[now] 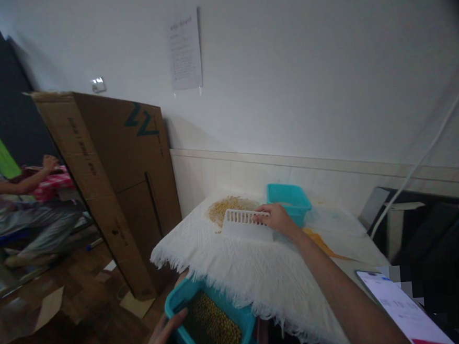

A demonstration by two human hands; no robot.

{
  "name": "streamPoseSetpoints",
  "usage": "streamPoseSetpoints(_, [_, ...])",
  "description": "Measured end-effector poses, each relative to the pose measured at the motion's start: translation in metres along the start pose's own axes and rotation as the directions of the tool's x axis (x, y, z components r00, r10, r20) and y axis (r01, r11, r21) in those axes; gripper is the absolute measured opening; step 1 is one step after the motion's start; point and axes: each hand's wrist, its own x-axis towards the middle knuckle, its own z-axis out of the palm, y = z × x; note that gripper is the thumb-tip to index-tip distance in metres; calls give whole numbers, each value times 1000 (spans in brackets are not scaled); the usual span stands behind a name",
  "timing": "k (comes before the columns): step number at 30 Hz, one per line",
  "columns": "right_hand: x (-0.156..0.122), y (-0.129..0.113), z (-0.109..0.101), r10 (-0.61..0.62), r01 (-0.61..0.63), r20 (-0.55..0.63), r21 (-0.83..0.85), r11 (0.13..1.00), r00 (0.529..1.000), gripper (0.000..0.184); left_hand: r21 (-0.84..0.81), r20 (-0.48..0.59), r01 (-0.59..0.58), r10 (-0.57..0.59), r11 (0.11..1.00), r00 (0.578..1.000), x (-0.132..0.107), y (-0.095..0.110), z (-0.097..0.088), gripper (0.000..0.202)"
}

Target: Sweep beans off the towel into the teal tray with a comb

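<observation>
My right hand [277, 218] reaches out over the white fringed cloth [239, 265] and grips a white slotted plastic basket [244, 224], held on its side next to a pile of yellowish beans [224, 208]. My left hand [162, 335] holds the near rim of a teal basket [209, 325] full of greenish beans, below the table's front edge. A second teal basket [288, 200] stands on the table just behind my right hand.
A tall cardboard box [116, 185] leans against the wall to the left of the table. A phone [402, 306] lies at the right. A white cable [421, 158] runs down the wall. Another person sits at far left [15, 208].
</observation>
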Motion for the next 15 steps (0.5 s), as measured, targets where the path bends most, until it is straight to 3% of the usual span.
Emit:
streamPoseSetpoints(4, [-5,9,5,48,-53,68,74,996,997,26,-25,-1,43,-43,999,999,-6,10,5,91])
streamPoseSetpoints(10, [-9,16,7,92,-99,64,118,988,994,34,-134,-88,54,-67,990,994,-4,0,4,92])
streamPoseSetpoints(13, [-4,9,22,72,-75,36,123,989,997,36,-162,-63,92,-104,982,993,3,-4,3,92])
streamPoseSetpoints(15, [2,3,37,58,-61,24,126,990,998,32,-158,-58,52,-62,986,996,8,-4,1,88])
